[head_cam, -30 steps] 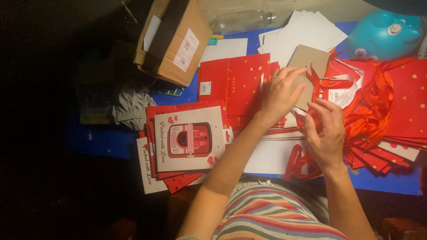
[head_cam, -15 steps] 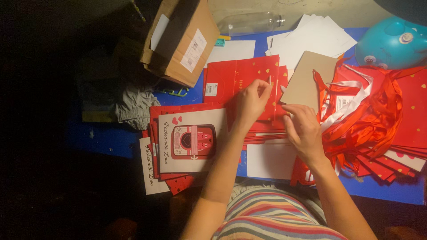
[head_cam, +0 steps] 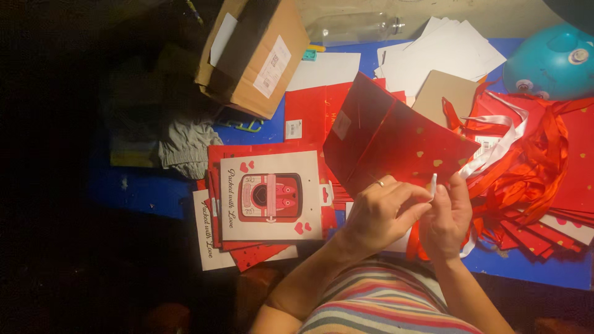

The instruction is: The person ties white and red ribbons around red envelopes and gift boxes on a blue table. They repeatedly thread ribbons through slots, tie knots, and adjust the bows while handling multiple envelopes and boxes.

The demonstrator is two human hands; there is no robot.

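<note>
Item: red gift bag (head_cam: pixel 396 139), folded flat, scattered with small gold hearts, raised at a tilt above the blue desk (head_cam: pixel 148 188) in front of the person.

Left hand (head_cam: pixel 377 213): fingers curled, a ring on one, tips pinched on the near edge of the bag beside a thin white ribbon (head_cam: pixel 495 148).

Right hand (head_cam: pixel 448 216): thumb and forefinger pressed together on the end of that same ribbon, just beside the left hand (the two nearly touch).

Surroundings:
- Stack of finished-looking flat bags (head_cam: pixel 269 198) with a cream front panel and red printed picture, to the left of the hands.
- Heap of red ribbons (head_cam: pixel 544 167) tangled over more red bags, to the right.
- Loose white sheets (head_cam: pixel 439 59) and a tan card (head_cam: pixel 445 93) at the far side.
- Cardboard box (head_cam: pixel 253 52), far left; grey cloth (head_cam: pixel 185 145) below it.
- Teal rounded object (head_cam: pixel 550 62), far right corner.

Progress, as a judgement: one bag is in hand with its ribbon handle seemingly mid-fitting; a stack at the left appears done, while the pile of bags and ribbons at the right suggests a good deal remains.
</note>
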